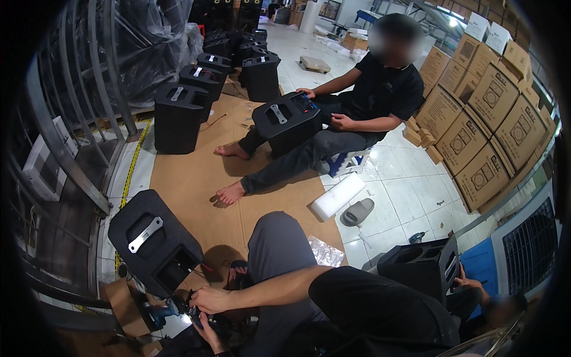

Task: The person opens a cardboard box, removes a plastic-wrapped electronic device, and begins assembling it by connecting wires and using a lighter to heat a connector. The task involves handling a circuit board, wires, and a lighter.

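Observation:
Low on the left, my right hand [211,299] reaches across with its fingers pinched on a small black electronic panel [194,314] with tiny light parts. My left hand [209,334] holds the same panel from below; the panel's far side is hidden. Just beyond stands a black speaker cabinet [134,217] with a silver carry handle [146,234] and a rectangular opening [177,268]. A thin red wire [208,267] shows beside that opening. Next to the panel, a blue-and-black cordless drill [162,312] rests near an open cardboard box [126,309].
A co-worker [380,89] sits opposite, a speaker cabinet [282,122] on the legs. Another person's hand [464,278] touches a cabinet [410,265] at right. Cardboard [202,178] covers the floor; a metal railing [71,157] runs along the left. Cartons [488,134] are stacked right.

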The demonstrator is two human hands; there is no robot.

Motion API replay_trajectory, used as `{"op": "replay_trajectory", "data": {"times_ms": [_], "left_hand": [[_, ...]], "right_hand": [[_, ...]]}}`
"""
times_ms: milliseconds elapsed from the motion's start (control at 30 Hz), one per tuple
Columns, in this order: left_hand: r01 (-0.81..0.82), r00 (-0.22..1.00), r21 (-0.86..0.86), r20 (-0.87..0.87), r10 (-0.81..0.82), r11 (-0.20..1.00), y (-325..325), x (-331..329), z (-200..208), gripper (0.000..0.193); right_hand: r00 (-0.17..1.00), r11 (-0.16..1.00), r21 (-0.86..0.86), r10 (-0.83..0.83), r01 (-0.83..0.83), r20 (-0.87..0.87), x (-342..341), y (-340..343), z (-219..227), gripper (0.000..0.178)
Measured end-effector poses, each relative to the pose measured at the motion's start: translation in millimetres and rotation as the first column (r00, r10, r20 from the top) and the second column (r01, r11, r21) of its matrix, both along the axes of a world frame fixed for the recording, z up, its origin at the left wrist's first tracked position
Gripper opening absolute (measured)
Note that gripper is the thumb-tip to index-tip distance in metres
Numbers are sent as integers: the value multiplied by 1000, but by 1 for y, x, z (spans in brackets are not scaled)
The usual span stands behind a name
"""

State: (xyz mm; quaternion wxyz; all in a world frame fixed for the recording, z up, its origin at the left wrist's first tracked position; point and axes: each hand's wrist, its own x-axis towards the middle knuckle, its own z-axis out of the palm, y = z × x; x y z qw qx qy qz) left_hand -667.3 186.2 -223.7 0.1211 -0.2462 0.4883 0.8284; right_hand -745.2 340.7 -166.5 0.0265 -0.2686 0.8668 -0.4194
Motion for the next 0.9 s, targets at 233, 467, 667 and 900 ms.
{"op": "replay_trajectory", "data": {"times_ms": [233, 467, 667, 900], "left_hand": [[-45, 998, -119, -39, 40, 992, -6, -3, -26, 83], [-116, 978, -115, -185, 93, 987, -14, 7, -67, 90], [-101, 974, -121, -213, 74, 987, -9, 10, -46, 88], [53, 990, -259, -109, -84, 964, 2, 9, 13, 53]], "right_hand": [[998, 996, 74, -57, 59, -23, 2, -7, 1, 18], [997, 997, 34, -64, 65, -38, 5, -18, -20, 15], [998, 998, 30, -61, 61, -9, 7, -22, -17, 17], [998, 968, 249, 19, -36, 67, 3, -2, 5, 35]]}}
